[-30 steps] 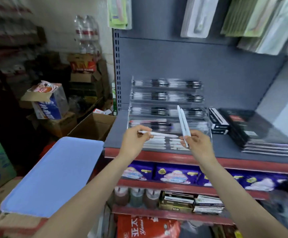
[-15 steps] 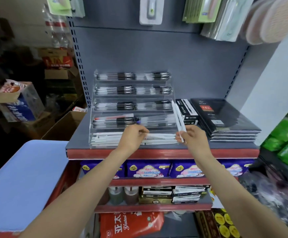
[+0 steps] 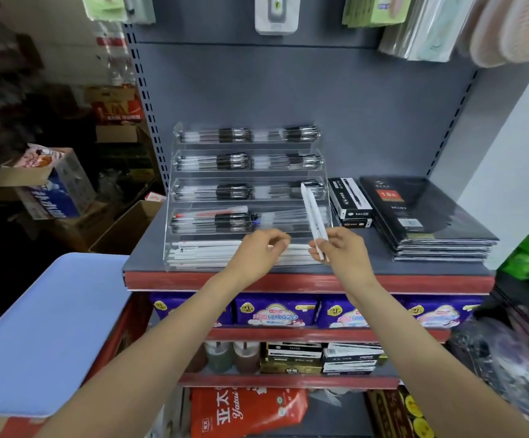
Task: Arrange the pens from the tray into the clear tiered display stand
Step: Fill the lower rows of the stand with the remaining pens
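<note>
The clear tiered display stand [image 3: 174, 216] sits on the grey shelf, its upper tiers filled with black-and-clear pens. White pens [image 3: 206, 252] lie in its bottom tier. My left hand [image 3: 261, 251] pinches the end of a white pen [image 3: 298, 247] that lies level with that bottom row. My right hand [image 3: 343, 251] is just right of it and holds two white pens [image 3: 312, 216] upright, tips leaning toward the stand's right end. The blue tray [image 3: 51, 327] is at lower left; I see no pens on its visible surface.
Black pen boxes [image 3: 350, 200] and a stack of black diaries [image 3: 427, 219] lie right of the stand. The shelf's red front edge [image 3: 288, 281] runs below my hands. Packaged goods hang above. Open cardboard boxes [image 3: 124, 226] stand on the floor at left.
My left hand has brought its white pen down from in front of the stand into the bottom tier. My right hand keeps its two pens upright. The view has turned to face the shelf.
</note>
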`<state>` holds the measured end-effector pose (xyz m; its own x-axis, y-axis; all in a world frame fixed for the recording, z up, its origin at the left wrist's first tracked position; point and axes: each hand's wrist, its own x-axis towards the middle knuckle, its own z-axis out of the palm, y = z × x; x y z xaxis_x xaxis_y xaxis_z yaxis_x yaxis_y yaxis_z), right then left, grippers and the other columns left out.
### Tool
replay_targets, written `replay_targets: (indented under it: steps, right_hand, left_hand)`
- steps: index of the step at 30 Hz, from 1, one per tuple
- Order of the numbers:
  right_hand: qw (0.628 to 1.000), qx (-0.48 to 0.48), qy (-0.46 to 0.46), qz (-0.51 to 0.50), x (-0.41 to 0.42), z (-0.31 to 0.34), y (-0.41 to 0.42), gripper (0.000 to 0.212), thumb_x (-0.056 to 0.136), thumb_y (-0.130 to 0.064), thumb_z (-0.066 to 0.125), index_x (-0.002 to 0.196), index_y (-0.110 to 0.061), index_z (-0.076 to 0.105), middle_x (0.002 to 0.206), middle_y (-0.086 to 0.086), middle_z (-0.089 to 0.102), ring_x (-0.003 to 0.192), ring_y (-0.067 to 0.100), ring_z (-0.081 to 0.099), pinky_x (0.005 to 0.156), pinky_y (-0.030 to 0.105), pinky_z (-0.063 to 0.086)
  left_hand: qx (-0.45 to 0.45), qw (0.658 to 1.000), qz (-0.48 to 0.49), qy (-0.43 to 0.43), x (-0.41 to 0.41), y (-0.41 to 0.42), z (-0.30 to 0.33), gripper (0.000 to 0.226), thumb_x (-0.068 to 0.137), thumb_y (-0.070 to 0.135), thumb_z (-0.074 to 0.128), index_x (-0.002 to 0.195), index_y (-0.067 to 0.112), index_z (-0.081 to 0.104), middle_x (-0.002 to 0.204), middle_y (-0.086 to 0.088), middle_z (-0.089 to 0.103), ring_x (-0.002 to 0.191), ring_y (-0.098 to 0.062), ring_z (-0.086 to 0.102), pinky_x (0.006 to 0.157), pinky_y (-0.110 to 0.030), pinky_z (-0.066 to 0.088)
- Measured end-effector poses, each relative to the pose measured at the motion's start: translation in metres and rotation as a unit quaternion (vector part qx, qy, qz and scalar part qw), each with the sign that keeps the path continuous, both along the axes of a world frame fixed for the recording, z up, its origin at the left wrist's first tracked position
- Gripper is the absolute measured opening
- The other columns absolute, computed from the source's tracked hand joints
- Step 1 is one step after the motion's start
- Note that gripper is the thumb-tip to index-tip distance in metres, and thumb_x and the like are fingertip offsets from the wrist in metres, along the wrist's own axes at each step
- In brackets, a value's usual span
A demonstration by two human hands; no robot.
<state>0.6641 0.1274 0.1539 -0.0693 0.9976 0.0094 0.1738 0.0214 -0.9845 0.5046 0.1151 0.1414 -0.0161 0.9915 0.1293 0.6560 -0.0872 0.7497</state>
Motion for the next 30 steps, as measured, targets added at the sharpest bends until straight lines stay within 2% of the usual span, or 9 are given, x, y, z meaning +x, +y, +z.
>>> replay_targets:
  steps: [3, 6, 12, 14, 16, 19, 24, 26, 30]
  right_hand:
    - [0.999, -0.001, 0.024, 0.038, -0.007, 0.003, -0.003, 0.013, 0.091, 0.000, 0.053, 0.085, -0.010, 0.059, 0.082, 0.012, 0.068, 0.067, 0.016, 0.066, 0.075, 0.028, 0.057]
    - [0.996, -0.002, 0.045, 0.071, -0.013, 0.007, -0.006, 0.008, 0.092, -0.004, 0.054, 0.098, -0.003, 0.061, 0.082, 0.009, 0.069, 0.065, 0.013, 0.067, 0.059, 0.017, 0.054]
    - [0.997, -0.005, 0.006, 0.075, -0.009, 0.007, 0.000, 0.010, 0.093, -0.004, 0.053, 0.096, -0.006, 0.062, 0.087, 0.010, 0.071, 0.080, 0.018, 0.069, 0.070, 0.024, 0.056]
    - [0.999, -0.012, 0.020, 0.040, -0.004, 0.004, 0.003, 0.013, 0.093, -0.002, 0.050, 0.102, -0.004, 0.059, 0.094, 0.014, 0.071, 0.084, 0.018, 0.070, 0.080, 0.030, 0.057]
    - [0.998, -0.016, 0.053, 0.015, 0.001, 0.002, 0.005, 0.025, 0.092, 0.002, 0.049, 0.115, -0.007, 0.054, 0.097, 0.018, 0.069, 0.085, 0.019, 0.069, 0.082, 0.034, 0.056]
    - [0.997, -0.006, 0.070, 0.018, 0.008, 0.002, 0.007, 0.040, 0.091, 0.003, 0.052, 0.120, -0.025, 0.051, 0.089, 0.018, 0.068, 0.084, 0.018, 0.069, 0.077, 0.032, 0.057]
    - [0.999, 0.017, 0.048, 0.001, 0.016, 0.002, 0.011, 0.026, 0.089, 0.003, 0.055, 0.103, -0.019, 0.060, 0.088, 0.018, 0.066, 0.084, 0.022, 0.070, 0.068, 0.027, 0.059]
    - [0.999, 0.023, 0.036, 0.002, 0.018, 0.003, 0.011, 0.022, 0.089, 0.001, 0.057, 0.101, -0.017, 0.060, 0.086, 0.016, 0.067, 0.082, 0.019, 0.070, 0.064, 0.021, 0.057]
    - [0.999, 0.035, 0.019, 0.001, 0.021, 0.000, 0.012, 0.018, 0.089, -0.005, 0.059, 0.102, -0.018, 0.062, 0.086, 0.014, 0.069, 0.082, 0.020, 0.070, 0.071, 0.029, 0.056]
  left_hand:
    - [0.009, 0.991, 0.017, -0.133, 0.013, 0.001, 0.014, 0.020, 0.093, 0.017, 0.055, 0.108, 0.011, 0.067, 0.103, -0.003, 0.069, 0.097, -0.013, 0.063, 0.088, -0.021, 0.047]
    - [0.000, 0.969, 0.046, -0.241, 0.020, -0.001, 0.024, 0.007, 0.087, 0.010, 0.062, 0.091, 0.012, 0.068, 0.085, -0.006, 0.069, 0.080, -0.016, 0.066, 0.081, -0.025, 0.052]
    - [-0.044, 0.949, 0.086, -0.299, 0.012, -0.001, 0.025, 0.009, 0.085, 0.007, 0.065, 0.082, 0.015, 0.061, 0.081, -0.002, 0.065, 0.076, -0.014, 0.063, 0.075, -0.028, 0.052]
    - [-0.018, 0.966, 0.109, -0.234, 0.004, 0.001, 0.023, 0.006, 0.086, 0.007, 0.063, 0.089, 0.013, 0.062, 0.081, -0.001, 0.063, 0.074, -0.014, 0.061, 0.069, -0.024, 0.050]
    - [0.004, 0.993, 0.100, -0.064, -0.006, 0.005, 0.017, 0.014, 0.088, 0.006, 0.060, 0.099, 0.011, 0.066, 0.084, -0.002, 0.064, 0.073, -0.014, 0.059, 0.061, -0.018, 0.047]
    - [0.006, 0.991, 0.050, 0.127, -0.013, 0.011, 0.004, 0.023, 0.090, 0.003, 0.053, 0.105, 0.010, 0.070, 0.098, -0.009, 0.070, 0.090, -0.024, 0.064, 0.081, -0.031, 0.051]
    - [0.010, 0.970, 0.035, 0.239, -0.005, 0.023, -0.007, 0.031, 0.092, 0.001, 0.048, 0.113, 0.013, 0.067, 0.115, -0.010, 0.066, 0.105, -0.027, 0.062, 0.090, -0.040, 0.050]
    - [0.011, 0.968, 0.020, 0.251, 0.001, 0.027, -0.009, 0.032, 0.092, 0.000, 0.047, 0.115, 0.013, 0.066, 0.119, -0.010, 0.064, 0.105, -0.027, 0.062, 0.092, -0.040, 0.050]
    - [0.007, 0.968, -0.006, 0.249, 0.001, 0.032, -0.016, 0.034, 0.093, -0.001, 0.048, 0.121, 0.012, 0.063, 0.120, -0.011, 0.061, 0.107, -0.028, 0.061, 0.093, -0.039, 0.048]
